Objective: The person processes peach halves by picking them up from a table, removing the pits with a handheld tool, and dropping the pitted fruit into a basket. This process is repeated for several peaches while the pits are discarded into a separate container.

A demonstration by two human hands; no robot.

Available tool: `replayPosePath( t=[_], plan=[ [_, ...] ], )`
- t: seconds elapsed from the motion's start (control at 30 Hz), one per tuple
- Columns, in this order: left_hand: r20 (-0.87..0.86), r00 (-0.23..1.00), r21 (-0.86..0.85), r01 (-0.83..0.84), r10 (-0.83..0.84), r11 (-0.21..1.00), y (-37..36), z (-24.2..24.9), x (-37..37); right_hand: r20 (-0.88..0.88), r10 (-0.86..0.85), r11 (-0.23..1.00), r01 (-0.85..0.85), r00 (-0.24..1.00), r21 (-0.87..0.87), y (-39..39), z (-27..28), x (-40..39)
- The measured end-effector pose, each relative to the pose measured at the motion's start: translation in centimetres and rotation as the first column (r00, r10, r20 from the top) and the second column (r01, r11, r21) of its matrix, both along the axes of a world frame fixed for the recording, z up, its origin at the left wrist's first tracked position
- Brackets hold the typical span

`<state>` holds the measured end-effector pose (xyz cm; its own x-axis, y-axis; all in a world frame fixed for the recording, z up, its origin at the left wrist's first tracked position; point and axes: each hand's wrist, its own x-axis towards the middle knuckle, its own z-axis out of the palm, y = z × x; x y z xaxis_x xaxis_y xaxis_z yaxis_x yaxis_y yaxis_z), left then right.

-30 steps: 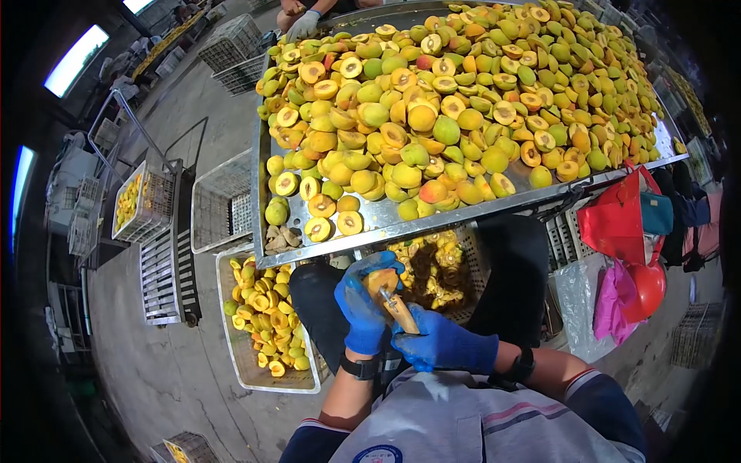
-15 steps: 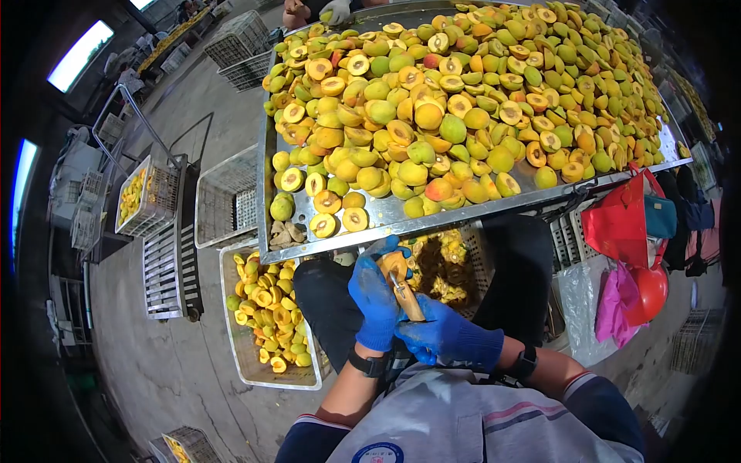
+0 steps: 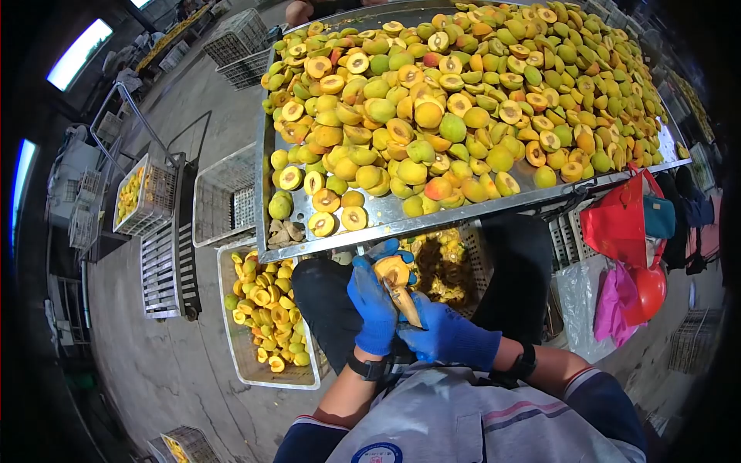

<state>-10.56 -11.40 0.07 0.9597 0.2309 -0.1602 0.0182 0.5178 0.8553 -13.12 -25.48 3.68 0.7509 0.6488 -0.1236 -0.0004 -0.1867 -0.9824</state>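
In blue gloves, my left hand [image 3: 370, 305] is closed around a cut peach half [image 3: 392, 268], its orange flesh facing up. My right hand [image 3: 451, 332] grips a wooden-handled tool [image 3: 407, 307], whose upper end lies against the peach half; its working tip is hard to make out. Both hands are close together over my lap, just in front of the metal table [image 3: 386, 230]. Heaped on that table are many halved peaches [image 3: 432, 116], several with brown stones showing.
Left of my knee, a white crate [image 3: 235, 347] holds peach halves. Between my legs another crate [image 3: 480, 258] contains yellow and brown scraps. Red bag [image 3: 614, 220] and red helmet [image 3: 648, 295] are at right. A trolley [image 3: 162, 270] stands left; another person's hand [image 3: 299, 11] shows beyond the table.
My hands stay together while the peach half and tool tilt slightly, turning more cut flesh upward. Across the table, the other person's gloved hand has gone from view.
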Motion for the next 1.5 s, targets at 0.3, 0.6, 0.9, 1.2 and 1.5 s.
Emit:
replayPosePath(
  t=[0.3,0.6,0.9,1.2,1.5],
  plan=[
    [-0.108,0.989,-0.082,0.094,-0.102,0.992,0.8,1.8,0.7,0.210,-0.009,0.963,0.066,0.978,-0.262,-0.2,1.0,0.3],
    [-0.120,0.987,-0.100,0.099,-0.111,0.990,0.8,3.3,0.2,-0.336,0.141,0.976,-0.073,0.931,0.206,0.1,1.4,0.7],
    [-0.099,0.967,-0.001,0.237,-0.236,0.972,1.4,4.6,0.8,-0.725,0.187,0.976,-0.043,0.663,0.212,-0.3,2.6,1.5],
    [-0.179,0.878,-0.152,0.422,-0.445,0.894,3.1,4.6,1.0,-0.769,0.214,0.969,-0.029,0.602,0.247,-0.2,2.2,1.5],
    [0.080,0.955,-0.616,0.274,-0.287,0.739,1.0,0.7,0.9,-0.805,0.165,0.958,0.101,0.570,0.268,0.3,2.9,1.4]
  ],
)
